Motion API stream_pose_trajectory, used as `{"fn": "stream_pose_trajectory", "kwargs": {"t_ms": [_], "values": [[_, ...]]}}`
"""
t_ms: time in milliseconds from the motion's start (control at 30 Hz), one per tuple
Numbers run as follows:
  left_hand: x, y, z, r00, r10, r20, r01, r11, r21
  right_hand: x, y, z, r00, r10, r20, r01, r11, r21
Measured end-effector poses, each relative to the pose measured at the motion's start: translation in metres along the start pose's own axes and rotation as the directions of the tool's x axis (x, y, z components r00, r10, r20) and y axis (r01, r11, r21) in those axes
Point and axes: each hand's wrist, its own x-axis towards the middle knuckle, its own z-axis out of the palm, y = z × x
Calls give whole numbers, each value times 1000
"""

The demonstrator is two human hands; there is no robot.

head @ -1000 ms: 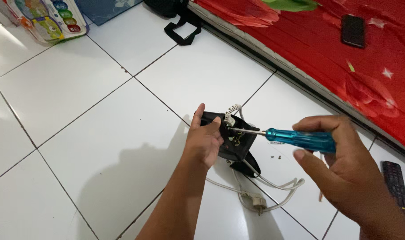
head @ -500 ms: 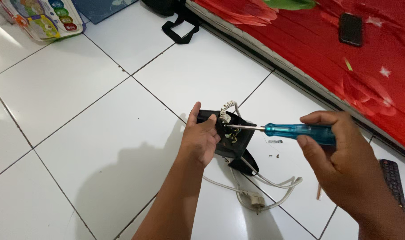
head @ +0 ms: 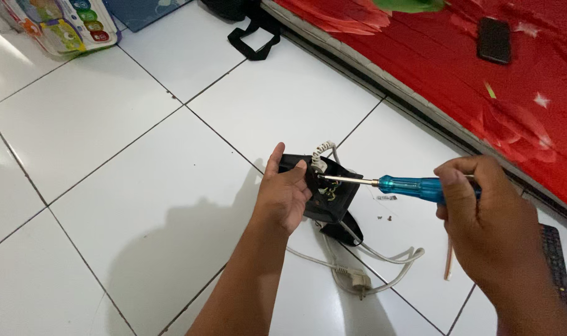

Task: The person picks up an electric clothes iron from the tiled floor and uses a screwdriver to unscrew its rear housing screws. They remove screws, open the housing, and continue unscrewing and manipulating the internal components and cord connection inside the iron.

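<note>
In the head view, the left hand [head: 285, 194] grips the near side of a black appliance body [head: 326, 190] that stands tilted on the white tile floor [head: 140, 205]; its fingers are wrapped against the casing, with the thumb raised along the upper edge. The right hand [head: 490, 224] is closed around the translucent blue handle of a screwdriver [head: 395, 185], fingers clamped on it, and the metal shaft runs level to the left, with its tip in the opened part of the casing where coloured wires show. A white ribbed cord sleeve [head: 319, 155] rises from the top of the body. A white power cord [head: 383, 261] loops on the floor just below, ending in a plug [head: 358, 283]. A few small dark screws [head: 384, 218] lie on the tile just right of the body, beside a small printed label strip [head: 387, 198].

At the top left corner sits a colourful boxed package [head: 59, 28], rectangular, with bright round patches. A black strap [head: 253, 38] lies near the top centre. A red patterned mattress [head: 482, 93] runs diagonally along the right, its edge near the right hand; a dark phone [head: 495, 40] rests on it. A black remote [head: 554, 261] lies on the floor at the far right. The widest open tile stretches left of the left forearm.
</note>
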Motion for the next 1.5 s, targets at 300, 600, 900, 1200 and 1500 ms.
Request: {"fn": "stream_pose_trajectory", "kwargs": {"t_ms": [300,600,900,1200,1500], "values": [[-1,0,5,999,-14,-47,16,999,42,10,29,5,893,-430,-130,449,841,303],[1,-2,4,1000,-8,-23,9,1000,8,9,14,6,998,-36,-55,45,985,166],[0,-2,2,1000,13,1,-13,1000,-6,20,34,10,975,-221,-29,208,854,476],[-1,-2,4,1000,21,-4,-21,1000,-13,16,23,9,991,-105,-89,132,909,396],[0,-4,6,999,3,-45,-3,1000,-1,23,31,5,992,-124,12,112,934,338]]}}
